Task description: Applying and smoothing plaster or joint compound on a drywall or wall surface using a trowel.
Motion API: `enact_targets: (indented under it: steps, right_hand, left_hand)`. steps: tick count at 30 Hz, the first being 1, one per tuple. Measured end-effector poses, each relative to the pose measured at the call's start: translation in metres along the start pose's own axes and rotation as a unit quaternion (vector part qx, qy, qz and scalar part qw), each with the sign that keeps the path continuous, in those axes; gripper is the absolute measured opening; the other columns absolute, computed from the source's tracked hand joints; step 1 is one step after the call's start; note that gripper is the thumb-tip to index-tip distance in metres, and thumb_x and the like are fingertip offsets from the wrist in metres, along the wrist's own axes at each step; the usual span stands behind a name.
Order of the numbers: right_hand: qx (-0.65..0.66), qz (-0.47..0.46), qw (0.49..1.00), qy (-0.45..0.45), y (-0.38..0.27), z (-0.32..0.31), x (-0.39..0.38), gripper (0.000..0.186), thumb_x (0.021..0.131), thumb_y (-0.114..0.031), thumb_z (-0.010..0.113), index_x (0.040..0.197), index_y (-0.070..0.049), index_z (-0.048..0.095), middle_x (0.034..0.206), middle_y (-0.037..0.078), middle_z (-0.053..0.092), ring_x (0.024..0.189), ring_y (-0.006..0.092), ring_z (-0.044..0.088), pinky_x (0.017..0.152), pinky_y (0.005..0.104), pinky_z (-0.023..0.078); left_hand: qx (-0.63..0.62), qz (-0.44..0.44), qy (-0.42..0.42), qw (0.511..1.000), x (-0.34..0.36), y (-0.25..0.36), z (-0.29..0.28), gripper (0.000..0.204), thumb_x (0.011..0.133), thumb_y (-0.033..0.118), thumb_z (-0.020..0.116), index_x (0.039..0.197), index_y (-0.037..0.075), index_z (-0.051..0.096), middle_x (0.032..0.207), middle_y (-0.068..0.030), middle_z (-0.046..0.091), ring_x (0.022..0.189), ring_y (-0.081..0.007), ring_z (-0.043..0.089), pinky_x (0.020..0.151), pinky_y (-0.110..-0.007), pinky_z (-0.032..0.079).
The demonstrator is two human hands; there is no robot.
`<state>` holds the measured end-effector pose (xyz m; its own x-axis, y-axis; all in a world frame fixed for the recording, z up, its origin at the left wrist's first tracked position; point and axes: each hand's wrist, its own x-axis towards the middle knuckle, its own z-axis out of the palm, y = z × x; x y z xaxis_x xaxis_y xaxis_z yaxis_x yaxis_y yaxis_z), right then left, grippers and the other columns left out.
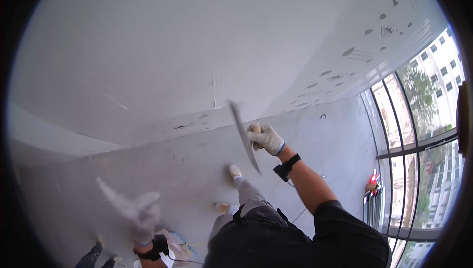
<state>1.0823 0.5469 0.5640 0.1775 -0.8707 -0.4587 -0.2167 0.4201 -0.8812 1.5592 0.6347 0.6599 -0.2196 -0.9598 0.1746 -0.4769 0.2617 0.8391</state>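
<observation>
So, fingers first: on the right hand they're clamped round the handle of a flat trowel, which sits pretty much mid-view, blade almost edge-on, one end toward 11 o'clock and the other toward 5. My guess is that the wrap-around grip is there to stop the thing twisting, and it keeps the knuckles behind the blade. The top end overlaps the foot of the pale wall at 12, but I honestly can't tell if it's touching. The left hand, down around 7:30, is super blurry; its fingers look apart with nothing obvious between them, probably out wide for balance. Black strap on the right wrist, likely worn behind the glove cuff so it doesn't get in the way. Shoes are on the grey floor near 6, one ahead of the other, which I'd read as a steadier stance. Further out: pinkish plastic packaging near 7, another person's legs at about 7:30, a red item around 4, by the big windows, maybe parked there to leave walking room.
</observation>
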Motion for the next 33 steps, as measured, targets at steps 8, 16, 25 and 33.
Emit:
enact_targets:
  steps: [8, 16, 25, 33]
  right_hand:
    - [0.686, -0.157, 0.662, 0.258, 0.286, -0.051, 0.222, 0.031, 0.090, -0.015, 0.070, 0.117, -0.015, 0.055, 0.110, 0.002, 0.061, 0.102, 0.0196, 0.060, 0.090, 0.0427, 0.051]
    - [0.725, -0.168, 0.593, 0.308, 0.388, -0.072, 0.358, 0.022, 0.092, -0.013, 0.070, 0.108, -0.011, 0.055, 0.101, 0.004, 0.063, 0.099, 0.0225, 0.062, 0.097, 0.0467, 0.052]
    - [0.617, -0.252, 0.648, 0.370, 0.172, -0.103, 0.278, 0.019, 0.094, -0.011, 0.068, 0.105, -0.011, 0.052, 0.094, 0.004, 0.059, 0.089, 0.0212, 0.061, 0.085, 0.0449, 0.056]
    - [0.464, -0.466, 0.631, 0.412, -0.243, -0.126, 0.112, 0.018, 0.096, -0.016, 0.064, 0.097, -0.012, 0.047, 0.089, 0.009, 0.060, 0.078, 0.0239, 0.063, 0.072, 0.0391, 0.057]
  left_hand:
    - [-0.281, -0.348, 0.120, 0.886, -0.047, -0.076, 0.046, 0.047, 0.088, -0.002, 0.052, 0.134, -0.012, 0.048, 0.058, -0.0004, 0.046, 0.042, -0.0078, 0.036, 0.039, -0.025, 0.032]
    - [-0.084, -0.459, 0.092, 0.880, -0.021, -0.087, 0.096, 0.048, 0.090, 0.001, 0.052, 0.134, -0.018, 0.045, 0.054, -0.0010, 0.043, 0.041, -0.0090, 0.038, 0.040, -0.025, 0.034]
    - [-0.196, -0.469, 0.037, 0.861, -0.021, -0.141, 0.066, 0.042, 0.092, 0.005, 0.055, 0.130, -0.012, 0.053, 0.054, -0.0021, 0.047, 0.043, -0.0101, 0.042, 0.045, -0.026, 0.041]
    - [-0.015, -0.108, -0.024, 0.994, -0.014, -0.203, -0.007, 0.037, 0.093, 0.004, 0.056, 0.130, 0.001, 0.059, 0.059, 0.0026, 0.046, 0.043, -0.0098, 0.039, 0.043, -0.027, 0.037]
